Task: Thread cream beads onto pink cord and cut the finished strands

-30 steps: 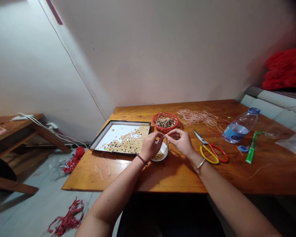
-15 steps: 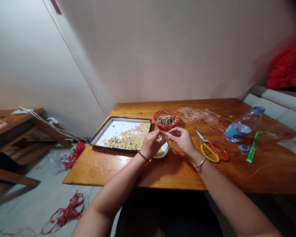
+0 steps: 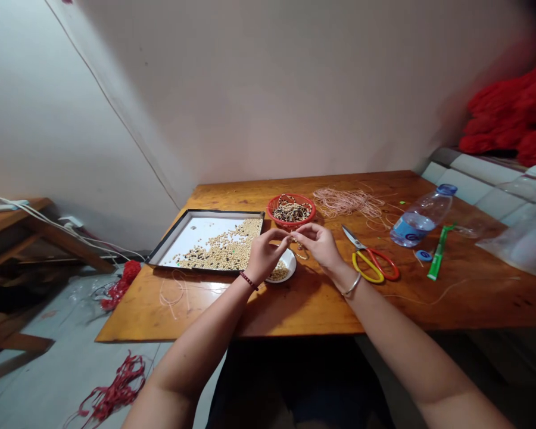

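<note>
My left hand [image 3: 264, 254] and my right hand [image 3: 320, 244] meet fingertip to fingertip above a small white dish [image 3: 284, 266] of pale beads. Both pinch a thin strand of small beads [image 3: 298, 247] that hangs down between them. A red basket [image 3: 292, 210] of mixed beads stands just behind my hands. To the left lies a black-rimmed tray [image 3: 205, 239] scattered with tan beads.
On the wooden table [image 3: 321, 298], yellow-and-red scissors [image 3: 372, 262] lie right of my hands, then a plastic water bottle [image 3: 420, 215] on its side with a green strip [image 3: 438, 260] in front of it. A heap of pink cord [image 3: 348, 202] lies at the back. Red tassels [image 3: 111, 396] lie on the floor.
My hands stay pinched together over the dish. The view has shifted, so the table and its things sit slightly further left and higher in the picture.
</note>
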The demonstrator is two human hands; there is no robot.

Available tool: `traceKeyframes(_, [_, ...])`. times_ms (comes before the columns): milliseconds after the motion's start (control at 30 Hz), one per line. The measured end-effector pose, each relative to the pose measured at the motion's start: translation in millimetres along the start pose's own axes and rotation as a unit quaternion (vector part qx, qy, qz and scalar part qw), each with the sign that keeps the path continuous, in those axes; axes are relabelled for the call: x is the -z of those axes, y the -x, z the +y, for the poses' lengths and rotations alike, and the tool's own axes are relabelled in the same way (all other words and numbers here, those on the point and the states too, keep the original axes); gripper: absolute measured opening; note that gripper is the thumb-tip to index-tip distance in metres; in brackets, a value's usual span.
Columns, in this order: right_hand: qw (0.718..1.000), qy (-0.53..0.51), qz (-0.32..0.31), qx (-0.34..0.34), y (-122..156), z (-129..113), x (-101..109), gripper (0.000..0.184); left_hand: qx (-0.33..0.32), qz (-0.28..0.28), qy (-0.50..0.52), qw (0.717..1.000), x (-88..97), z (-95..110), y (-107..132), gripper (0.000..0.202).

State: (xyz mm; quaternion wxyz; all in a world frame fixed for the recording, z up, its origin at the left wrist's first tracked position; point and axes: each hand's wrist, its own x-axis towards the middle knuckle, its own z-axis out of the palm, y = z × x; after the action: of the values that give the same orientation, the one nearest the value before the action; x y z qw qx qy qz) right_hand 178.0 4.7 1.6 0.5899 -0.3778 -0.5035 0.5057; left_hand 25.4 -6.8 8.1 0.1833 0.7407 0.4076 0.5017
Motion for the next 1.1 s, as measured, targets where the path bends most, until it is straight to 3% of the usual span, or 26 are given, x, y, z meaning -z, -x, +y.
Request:
traceKeyframes(467, [0.999,0.033,-0.020,0.035,-1.9,6.9,2.5,0.026,0.044,-0.045,0.006,0.998,0.0,5.8,0.0,0.009])
traceKeyframes(800, [0.999,0.031,-0.033,0.022,-0.3,6.9,1.6,0.027,0.056,0.014,0.014,0.998,-1.2,6.8,2.1,0.010])
traceKeyframes(1100, [0.999,0.029,-0.019,0.008,2.1,3.2,-1.7,0.030,0.068,0.026,0.036,0.997,2.0,5.3,2.1,0.015])
